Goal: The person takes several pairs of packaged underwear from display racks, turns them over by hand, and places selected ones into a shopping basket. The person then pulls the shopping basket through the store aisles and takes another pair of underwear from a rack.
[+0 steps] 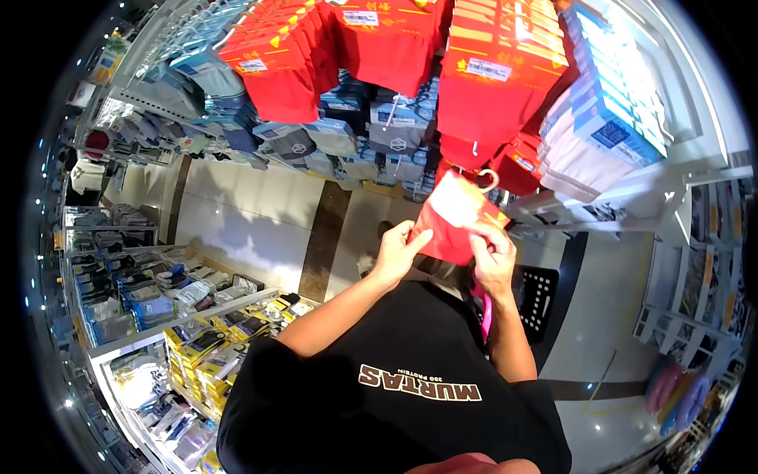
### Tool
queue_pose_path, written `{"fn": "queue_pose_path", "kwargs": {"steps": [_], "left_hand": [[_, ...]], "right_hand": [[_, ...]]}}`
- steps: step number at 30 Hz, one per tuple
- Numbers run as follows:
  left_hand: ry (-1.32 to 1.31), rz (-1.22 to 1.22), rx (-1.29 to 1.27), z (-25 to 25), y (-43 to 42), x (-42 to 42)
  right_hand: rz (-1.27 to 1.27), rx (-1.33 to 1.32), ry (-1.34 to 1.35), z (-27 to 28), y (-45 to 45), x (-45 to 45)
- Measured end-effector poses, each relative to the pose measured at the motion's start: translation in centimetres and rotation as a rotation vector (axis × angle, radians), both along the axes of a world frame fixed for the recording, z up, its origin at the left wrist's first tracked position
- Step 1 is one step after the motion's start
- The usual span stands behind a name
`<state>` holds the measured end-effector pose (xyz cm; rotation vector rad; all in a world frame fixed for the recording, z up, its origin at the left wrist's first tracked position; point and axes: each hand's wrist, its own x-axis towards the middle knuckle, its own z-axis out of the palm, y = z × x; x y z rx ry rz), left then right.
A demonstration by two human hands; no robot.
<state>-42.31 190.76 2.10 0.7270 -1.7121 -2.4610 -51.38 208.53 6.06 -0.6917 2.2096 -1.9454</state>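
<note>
A red package (446, 239) with a white hanger hook at its top is held in front of my chest, below the hanging rows of red packages (493, 99). My left hand (397, 251) grips its left edge, thumb on the front. On its right side, my right hand (493, 254) pinches the package with thumb and fingers. The upper part of the package is washed out by glare, so its print cannot be read. A pink strap (484, 314) hangs beside my right forearm.
Blue-carded packs (608, 118) hang at the upper right, beside a white rack frame. Grey and blue sock packs (395, 130) hang behind the red ones. Shelves with yellow packs (201, 355) stand at the lower left. A black basket (538, 296) is right of my right arm.
</note>
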Motion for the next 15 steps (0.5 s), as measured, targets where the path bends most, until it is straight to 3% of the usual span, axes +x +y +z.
{"fn": "queue_pose_path", "kwargs": {"steps": [4,5,7,11,15], "left_hand": [[0.010,0.159,0.004,1.1,-1.0,-0.5],[0.010,0.203,-0.114,1.7,-1.6,-0.8],[0.065,0.247,-0.047,4.1,-2.7,-1.1],[0.139,0.366,0.034,4.7,-4.4,-0.8],[0.045,0.349,0.035,4.6,-4.8,0.9]], "right_hand": [[0.193,-0.027,0.128,4.3,-3.0,-1.0],[0.205,-0.035,0.174,5.4,-3.7,-1.4],[0.240,-0.052,0.268,7.1,-5.2,-2.6],[0.228,-0.133,0.453,10.4,-8.5,-5.9],[0.180,-0.205,0.432,14.0,-12.2,-8.4]]}}
